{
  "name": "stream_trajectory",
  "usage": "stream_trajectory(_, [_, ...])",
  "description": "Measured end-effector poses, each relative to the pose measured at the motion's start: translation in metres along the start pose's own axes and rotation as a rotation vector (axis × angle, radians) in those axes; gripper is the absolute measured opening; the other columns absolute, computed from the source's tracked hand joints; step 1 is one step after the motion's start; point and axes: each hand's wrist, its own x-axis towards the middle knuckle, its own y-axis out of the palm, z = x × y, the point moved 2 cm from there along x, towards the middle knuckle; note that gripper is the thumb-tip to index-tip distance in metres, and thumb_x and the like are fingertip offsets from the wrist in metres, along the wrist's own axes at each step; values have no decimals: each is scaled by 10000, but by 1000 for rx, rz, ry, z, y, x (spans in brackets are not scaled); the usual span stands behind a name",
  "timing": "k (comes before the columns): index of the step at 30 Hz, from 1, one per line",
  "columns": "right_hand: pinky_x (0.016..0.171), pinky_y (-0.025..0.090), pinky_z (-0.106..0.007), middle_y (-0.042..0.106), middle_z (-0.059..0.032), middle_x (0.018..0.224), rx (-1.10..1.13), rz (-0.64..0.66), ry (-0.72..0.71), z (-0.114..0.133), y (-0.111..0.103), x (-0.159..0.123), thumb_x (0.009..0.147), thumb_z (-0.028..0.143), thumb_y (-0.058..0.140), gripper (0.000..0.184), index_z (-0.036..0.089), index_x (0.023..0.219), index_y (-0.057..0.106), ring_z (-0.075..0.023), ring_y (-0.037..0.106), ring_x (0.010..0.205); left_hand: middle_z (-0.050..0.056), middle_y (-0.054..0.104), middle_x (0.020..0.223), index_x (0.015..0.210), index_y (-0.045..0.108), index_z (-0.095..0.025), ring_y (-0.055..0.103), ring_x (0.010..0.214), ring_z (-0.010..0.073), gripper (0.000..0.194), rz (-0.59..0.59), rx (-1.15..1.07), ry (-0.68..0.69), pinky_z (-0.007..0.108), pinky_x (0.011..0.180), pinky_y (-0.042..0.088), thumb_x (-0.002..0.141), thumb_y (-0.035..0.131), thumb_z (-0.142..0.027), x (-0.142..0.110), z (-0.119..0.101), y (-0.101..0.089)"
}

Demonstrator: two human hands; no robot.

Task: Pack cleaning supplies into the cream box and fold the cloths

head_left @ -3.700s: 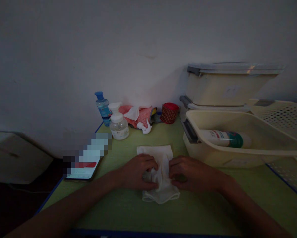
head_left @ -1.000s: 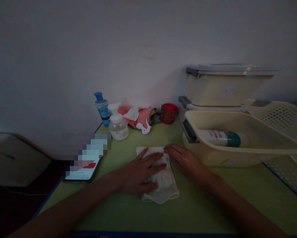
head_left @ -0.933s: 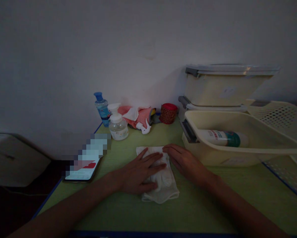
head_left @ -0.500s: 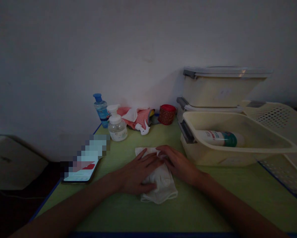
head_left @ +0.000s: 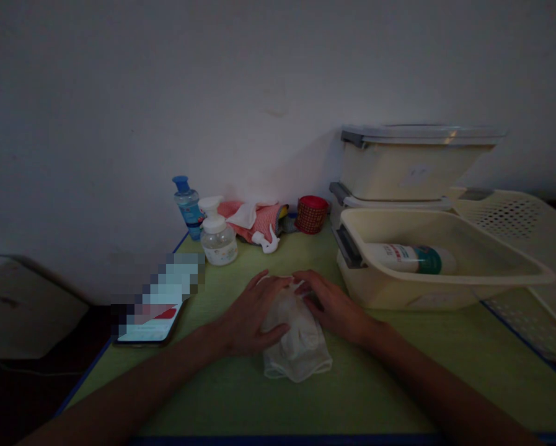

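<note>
A thin white, slightly see-through piece that looks like a disposable glove (head_left: 299, 347) lies on the green table. Its hemmed, flared end points toward me. From the left, my left hand (head_left: 254, 316) covers its far-left part, thumb spread away from the fingers and fingertips at the far edge. My right hand (head_left: 336, 306) has curled fingers and thumb on the far-right edge, gripping it. The fingertips of both hands come close together at that far edge. What lies beneath my fingers is hidden.
A phone (head_left: 159, 310) lies left. Behind stand a blue bottle (head_left: 189, 210), a pump bottle (head_left: 219, 244), red-checked cloth (head_left: 254, 220) and a red round container (head_left: 312, 215). At right, an open bin (head_left: 389, 291) holds a white-and-green bottle (head_left: 410, 258), near a lidded box (head_left: 417, 167).
My left hand has drawn back slightly to the left, its fingers no longer lying flat across the glove. The far-left corner is now covered. My right hand stays nearly in place.
</note>
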Motion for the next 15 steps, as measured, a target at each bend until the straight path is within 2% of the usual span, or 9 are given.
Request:
stream_trajectory(5, [821,482,-352,535,-112,1089,-10,14,-2,0,0,0,795,52,416,467,170,1239,329,-165,562,952,127,484,1264,1290,302,-159,404,1212,235,537,98,38,24,494,1095,130,815,472,-341,3,-3,1])
stream_trajectory(8, [846,468,-367,543,-117,1095,-30,25,6,1,-1,0,812,72,409,415,168,1213,361,-179,554,979,121,523,1225,1242,385,-148,435,1187,229,458,148,23,-7,489,1099,128,830,450,-337,5,-4,0])
stream_trajectory(15, [792,486,-336,584,-110,1016,-35,-8,13,0,-5,2,850,77,347,311,153,1144,411,-167,582,913,61,557,1207,1165,459,-183,468,1161,182,315,162,-96,-96,450,1115,110,867,385,-248,4,3,0])
